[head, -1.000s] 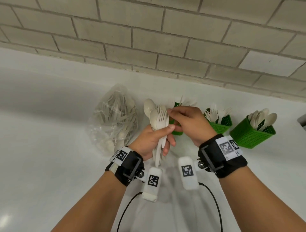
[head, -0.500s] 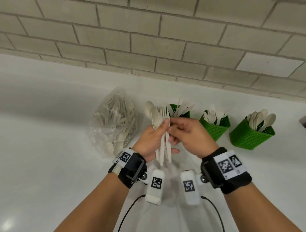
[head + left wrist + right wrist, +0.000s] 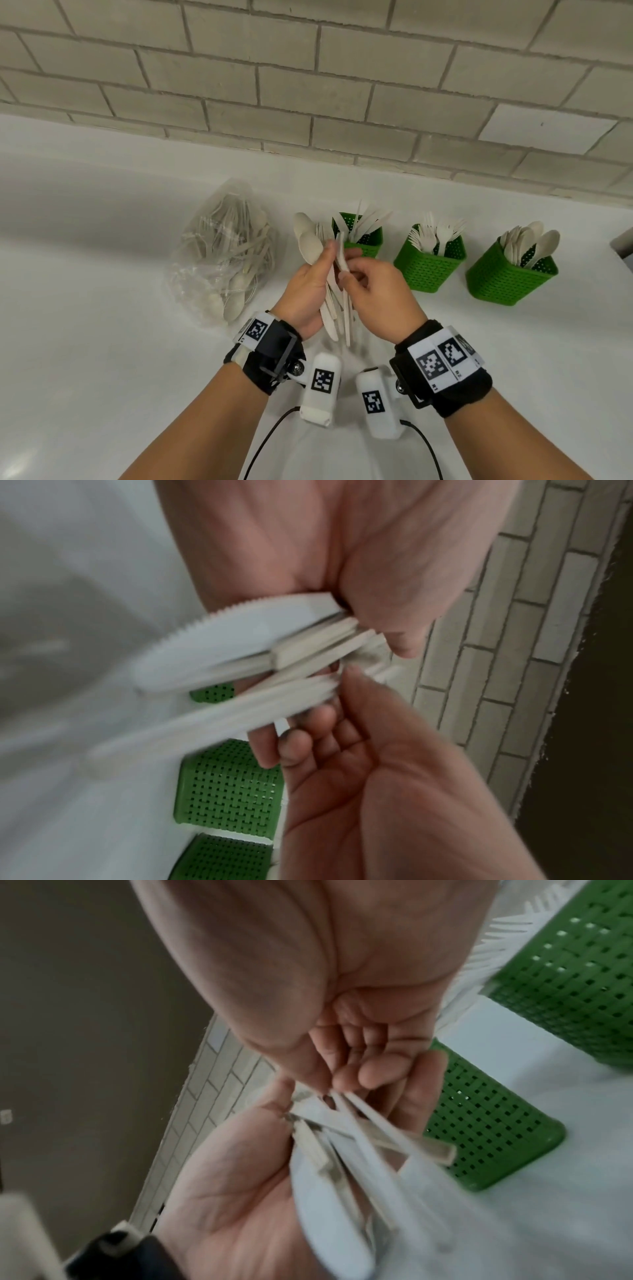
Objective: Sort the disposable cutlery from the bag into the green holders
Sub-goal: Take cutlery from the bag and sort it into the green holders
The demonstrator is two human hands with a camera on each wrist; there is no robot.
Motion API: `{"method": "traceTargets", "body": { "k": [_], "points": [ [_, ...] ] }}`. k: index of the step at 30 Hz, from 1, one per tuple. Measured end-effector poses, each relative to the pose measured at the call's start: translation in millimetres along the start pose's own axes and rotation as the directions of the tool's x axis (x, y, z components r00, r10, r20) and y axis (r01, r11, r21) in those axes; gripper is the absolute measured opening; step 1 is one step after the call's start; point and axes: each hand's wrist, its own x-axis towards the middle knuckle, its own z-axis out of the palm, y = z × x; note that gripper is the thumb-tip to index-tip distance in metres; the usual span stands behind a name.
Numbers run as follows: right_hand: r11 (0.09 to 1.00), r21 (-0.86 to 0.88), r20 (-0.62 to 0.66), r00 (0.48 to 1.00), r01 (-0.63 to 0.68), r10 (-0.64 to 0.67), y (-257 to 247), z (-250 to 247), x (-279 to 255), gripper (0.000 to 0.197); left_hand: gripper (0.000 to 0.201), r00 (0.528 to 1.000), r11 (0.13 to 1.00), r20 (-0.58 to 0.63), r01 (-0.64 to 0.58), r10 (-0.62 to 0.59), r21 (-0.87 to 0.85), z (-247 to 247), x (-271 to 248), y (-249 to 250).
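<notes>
- The white desk (image 3: pixel 85 308) runs along a pale brick wall (image 3: pixel 308 85) and carries everything else
- A clear plastic bag (image 3: pixel 219 260) lies on the desk to the left of the hands, holding a jumble of pale forks, spoons and knives
- Three green holders stand in a row on the right: the nearest holder (image 3: pixel 363 236), just behind the hands, has knives sticking up; the middle holder (image 3: pixel 428 270) has forks; the far right holder (image 3: pixel 507 277) has spoons
- The left hand (image 3: pixel 305 294) is raised above the desk between the bag and the knife holder, its grip clenched around a mixed bundle of cutlery (image 3: pixel 325 270); spoon bowls and fork tines fan out above the fist, and handles and a serrated knife blade hang below it
- The right hand (image 3: pixel 376 294) is up against the bundle, thumb and forefinger pinching one flat pale piece (image 3: pixel 342 257) at the bundle's top edge; what kind of piece it is cannot be told
- In the left wrist view the serrated knife blade (image 3: pixel 219 639) is pressed under the left thumb
- Both wrists wear black bands with white coded tags, and a small white camera unit hangs under each
</notes>
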Motion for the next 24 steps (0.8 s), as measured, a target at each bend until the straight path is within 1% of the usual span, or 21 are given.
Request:
{"method": "traceTargets", "body": {
  "k": [2,4,7,9,10,12,14,16,18,19,20,22,24],
  "points": [
    [0.998,0.05,-0.024,0.999,-0.025,0.026,1,-3,1,0.018,0.056,1.0,0.999,0.008,-0.006,0.007,-0.034,1,-1,1],
    [0.995,0.095,-0.052,0.998,-0.039,0.044,0,-3,0,0.017,0.046,1.0,0.999,0.024,-0.01,0.011,-0.034,1,1,1],
    [0.962,0.258,-0.131,0.983,-0.091,0.128,1,-3,3,0.015,0.029,0.995,1.0,0.104,0.011,-0.008,-0.029,1,0,2],
    [0.938,0.339,-0.152,0.98,-0.067,0.125,-1,-6,7,0.019,0.026,0.99,1.0,0.139,0.012,-0.013,0.01,1,-1,2],
    [0.947,0.318,-0.157,0.983,-0.04,0.094,-3,-9,9,0.02,0.024,0.989,0.999,0.145,-0.001,-0.006,0.049,1,-1,0],
    [0.978,0.207,-0.162,0.986,0.002,0.032,-9,-17,13,0.021,0.024,0.986,0.991,0.168,-0.028,0.006,0.13,4,-2,-3],
    [0.99,0.138,-0.178,0.984,0.004,0.021,-9,-21,18,0.028,0.028,0.975,0.974,0.222,-0.06,0.01,0.221,7,-3,-6],
    [0.987,0.157,-0.158,0.986,-0.021,0.047,-6,-24,21,0.03,0.037,0.96,0.954,0.28,-0.085,0.002,0.286,8,-4,-8],
    [0.978,0.205,-0.112,0.992,-0.033,0.056,-5,-26,21,0.024,0.046,0.953,0.943,0.303,-0.105,0.005,0.316,7,-3,-7],
    [0.972,0.233,-0.098,0.994,-0.026,0.05,-6,-27,20,0.021,0.044,0.953,0.941,0.302,-0.11,0.008,0.321,5,-3,-6],
    [0.966,0.257,-0.105,0.994,-0.014,0.042,-7,-30,20,0.018,0.038,0.955,0.941,0.298,-0.108,0.007,0.322,5,-3,-5],
    [0.949,0.316,-0.171,0.984,0.002,0.055,-7,-34,19,0.016,0.024,0.955,0.947,0.296,-0.097,0.002,0.307,2,-3,-5],
    [0.931,0.365,-0.279,0.956,0.018,0.091,-3,-39,21,0.013,0.027,0.956,0.952,0.294,-0.104,0.015,0.288,-1,-4,-7]
  ]
}}
